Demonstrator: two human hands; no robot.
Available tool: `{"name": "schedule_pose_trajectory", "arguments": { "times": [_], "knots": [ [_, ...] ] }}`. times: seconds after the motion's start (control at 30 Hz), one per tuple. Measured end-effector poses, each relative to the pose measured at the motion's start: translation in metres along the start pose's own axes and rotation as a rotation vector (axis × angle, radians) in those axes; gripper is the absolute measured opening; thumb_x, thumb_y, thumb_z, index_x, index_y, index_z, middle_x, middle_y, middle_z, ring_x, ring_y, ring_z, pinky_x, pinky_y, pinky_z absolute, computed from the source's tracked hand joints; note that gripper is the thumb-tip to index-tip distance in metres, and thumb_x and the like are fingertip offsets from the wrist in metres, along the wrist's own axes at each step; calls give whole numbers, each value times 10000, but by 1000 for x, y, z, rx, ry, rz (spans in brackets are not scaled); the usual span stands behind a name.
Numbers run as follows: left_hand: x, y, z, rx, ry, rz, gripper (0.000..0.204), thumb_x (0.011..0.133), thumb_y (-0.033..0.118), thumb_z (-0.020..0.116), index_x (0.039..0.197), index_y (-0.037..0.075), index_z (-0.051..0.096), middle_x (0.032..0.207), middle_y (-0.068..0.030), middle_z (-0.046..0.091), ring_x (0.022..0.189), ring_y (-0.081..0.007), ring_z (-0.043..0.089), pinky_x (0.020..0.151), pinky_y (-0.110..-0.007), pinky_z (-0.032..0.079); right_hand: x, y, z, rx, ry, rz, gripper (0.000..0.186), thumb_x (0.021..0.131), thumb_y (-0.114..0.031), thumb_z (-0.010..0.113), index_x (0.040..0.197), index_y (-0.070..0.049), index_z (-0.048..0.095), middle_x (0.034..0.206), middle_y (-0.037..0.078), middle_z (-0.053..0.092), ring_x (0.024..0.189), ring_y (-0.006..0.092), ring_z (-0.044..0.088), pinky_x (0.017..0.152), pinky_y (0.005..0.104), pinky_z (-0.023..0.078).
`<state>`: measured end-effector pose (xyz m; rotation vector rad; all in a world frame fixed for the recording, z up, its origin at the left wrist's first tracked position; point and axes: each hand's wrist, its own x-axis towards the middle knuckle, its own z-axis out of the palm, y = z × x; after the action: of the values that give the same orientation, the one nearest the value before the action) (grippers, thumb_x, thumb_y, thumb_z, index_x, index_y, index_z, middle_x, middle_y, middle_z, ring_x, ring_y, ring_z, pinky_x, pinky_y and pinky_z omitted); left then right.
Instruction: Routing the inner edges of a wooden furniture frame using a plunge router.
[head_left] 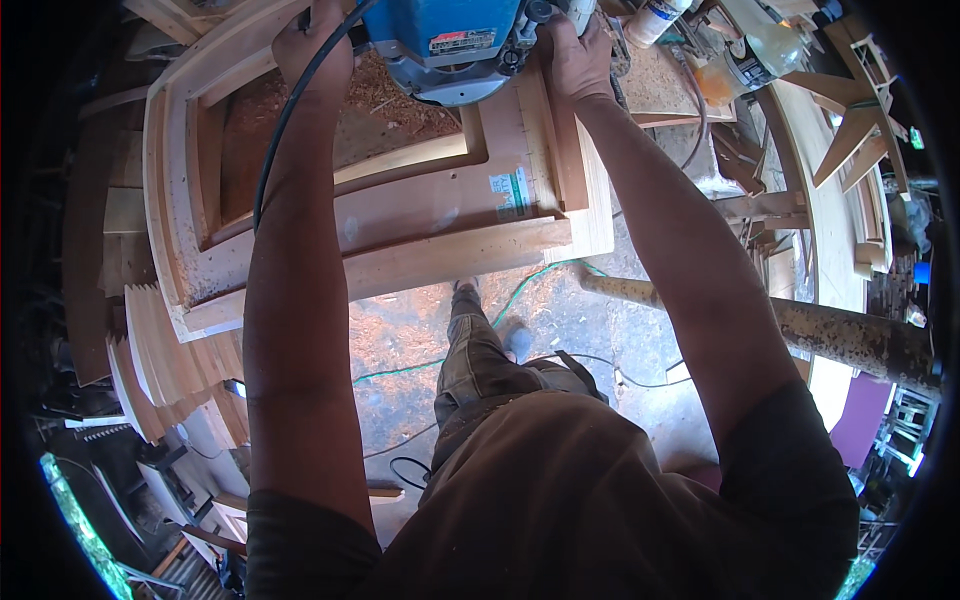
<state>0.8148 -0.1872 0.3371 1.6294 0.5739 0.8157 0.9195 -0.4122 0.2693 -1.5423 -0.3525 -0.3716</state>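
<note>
A blue router [440, 40] stands over the inner edge of a wooden frame [420, 215] at the top of the head view; the picture's upper edge cuts off its top. My left hand [318, 55] is closed at the router's left side, where its handle is mostly hidden. On the other side my right hand [578, 60] wraps round the right grip. A black power cord [290, 110] runs down over my left wrist and forearm. Wood shavings [375, 85] lie inside the frame's opening. The router's bit is out of sight beneath its base.
Bottles [750, 60] stand at the upper right. Stacked curved wood pieces [165, 365] lean at the left. A rusty pipe [800, 325] juts in from the right. Across the dusty floor [400, 330] run a green cord [400, 370] and dark cables near my feet.
</note>
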Motion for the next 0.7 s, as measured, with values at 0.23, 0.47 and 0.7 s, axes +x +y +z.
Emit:
{"name": "schedule_pose_trajectory", "arguments": {
  "times": [0.23, 0.47, 0.7],
  "knots": [
    [-17, 4, -7, -5, -8, -1, 348, 862, 367, 560, 678, 72, 574, 699, -68, 568, 578, -207, 531, 507, -311, 470, -14, -8, -2, 62, -8, 106, 200, 870, -217, 586, 976, -49, 606, 776, 43, 571, 656, 146, 483, 616, 250, 430],
    [-31, 11, -8, -32, 14, 13, 354, 868, 359, 562, 655, 77, 543, 660, -84, 550, 534, -208, 522, 512, -318, 456, -15, 15, -16, -97, -37, 25, 332, 870, -322, 620, 1011, -24, 659, 838, 109, 663, 715, 222, 591, 676, 307, 481],
    [-35, 0, -17, -40, 0, 23, 374, 875, 369, 573, 641, 84, 508, 642, -98, 546, 509, -210, 519, 521, -316, 456, -36, -7, -29, -239, -79, -32, 499, 845, -492, 600, 1032, -35, 668, 890, 150, 696, 799, 311, 629, 775, 371, 479]
  ]
}}
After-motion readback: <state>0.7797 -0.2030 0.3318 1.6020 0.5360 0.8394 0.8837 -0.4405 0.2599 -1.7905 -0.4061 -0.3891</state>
